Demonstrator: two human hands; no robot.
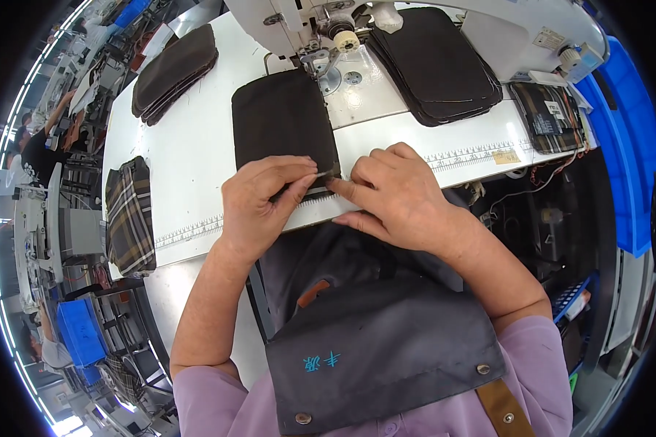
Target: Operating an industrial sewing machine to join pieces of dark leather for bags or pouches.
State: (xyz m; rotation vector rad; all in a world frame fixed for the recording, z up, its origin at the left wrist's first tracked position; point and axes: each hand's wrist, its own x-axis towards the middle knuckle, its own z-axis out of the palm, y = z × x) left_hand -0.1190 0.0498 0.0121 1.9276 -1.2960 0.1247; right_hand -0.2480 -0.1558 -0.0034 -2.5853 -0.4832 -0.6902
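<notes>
A dark brown fabric panel with rounded corners [280, 116] lies flat on the white sewing table, its far right corner beside the needle area of a sewing machine [328, 58]. At the panel's near right corner, my left hand [266, 193] is closed in a pinch, with a small pale sliver at its fingertips that I cannot make out. From the right, my right hand [397, 193] meets the same corner, index fingertip on the fabric and other fingers curled. Its thumb reaches past the table's front edge. The fingers partly cover the panel's near edge, where a lighter strip shows.
Stacks of dark brown panels lie at the far left [176, 73] and right of the needle [441, 65]. Plaid fabric pieces hang over the left edge [131, 215]; a folded plaid bundle [550, 116] sits right. A ruler strip [189, 231] runs along the front. Blue bins [630, 146] stand right.
</notes>
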